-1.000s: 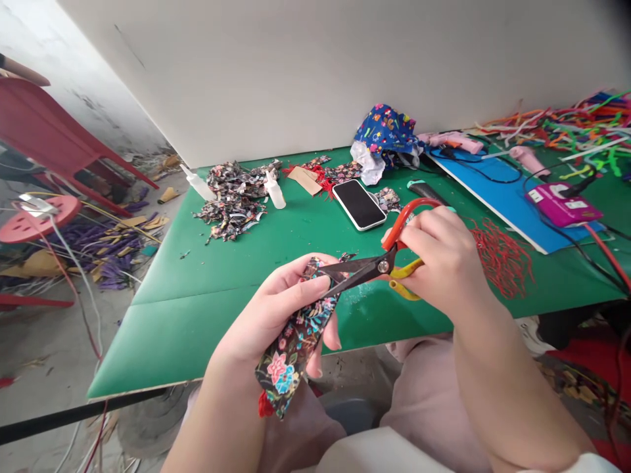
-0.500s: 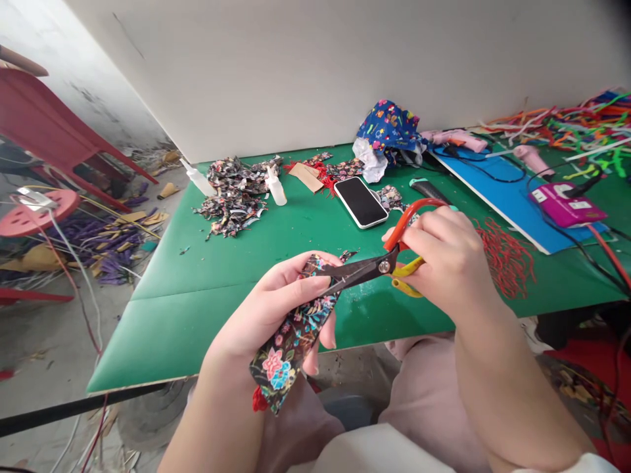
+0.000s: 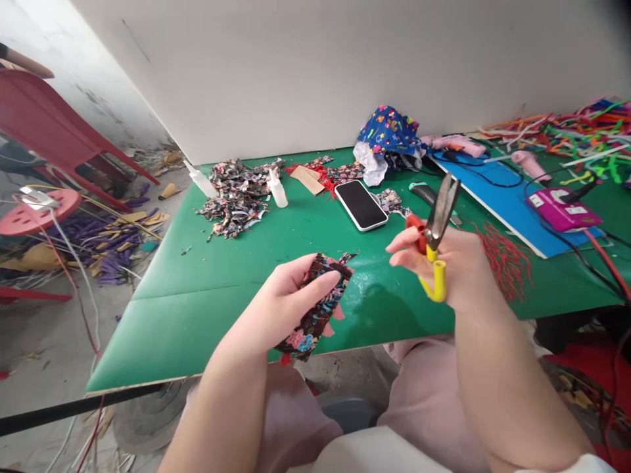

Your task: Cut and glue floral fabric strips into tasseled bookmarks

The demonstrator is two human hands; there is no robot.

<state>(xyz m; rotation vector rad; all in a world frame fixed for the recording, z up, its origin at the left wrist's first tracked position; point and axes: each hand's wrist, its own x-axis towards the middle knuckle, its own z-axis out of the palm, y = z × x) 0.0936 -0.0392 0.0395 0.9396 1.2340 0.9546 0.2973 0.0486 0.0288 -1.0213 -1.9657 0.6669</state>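
Note:
My left hand (image 3: 296, 299) pinches a dark floral fabric strip (image 3: 315, 322), thumb on top and fingers beneath, above the table's front edge. A bit of red shows at the strip's lower end. To the right, my right hand (image 3: 448, 256) holds scissors (image 3: 438, 226) with one red and one yellow handle. Their blades point up and away from the fabric, slightly parted, and the thumb and forefinger stretch toward the left. Beyond the hands lies a white-framed phone (image 3: 361, 205) with a dark screen.
Fabric scraps (image 3: 234, 197) are heaped at the back left beside two white squeeze bottles (image 3: 277, 189). Red cords (image 3: 505, 259), a green-and-black cutter (image 3: 428, 196), a blue board (image 3: 513, 210), a purple power box (image 3: 564, 209) with cables and pink glue guns (image 3: 530, 164) occupy the right.
The scissors have left the fabric and swung upright in my right hand, their blades now pointing up. My left hand has tilted the strip and drawn its lower end upward.

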